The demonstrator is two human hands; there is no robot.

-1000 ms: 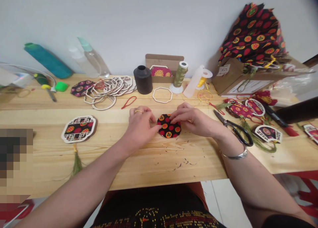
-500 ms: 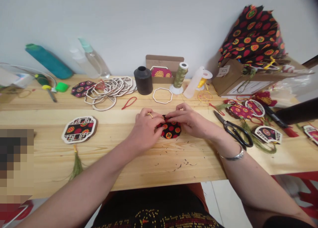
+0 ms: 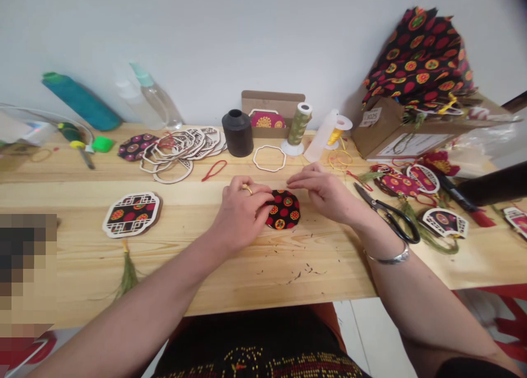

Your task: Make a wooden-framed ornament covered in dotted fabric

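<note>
A small round piece covered in black cloth with red and yellow dots lies flat on the wooden table. My left hand, with a ring on it, has its fingers curled over the piece's left edge and grips it. My right hand hovers just off the piece's upper right, fingertips drawn together and pointing left; I cannot make out what they pinch, if anything. A bracelet sits on that wrist.
Black scissors lie right of my right hand. Behind are an empty white frame, a black spool, a green spool, stacked frames and a red loop. A finished ornament lies left; a cardboard box stands right.
My right hand has lifted off the cloth piece and drawn back to the upper right. My left hand slid further onto the piece's left edge.
</note>
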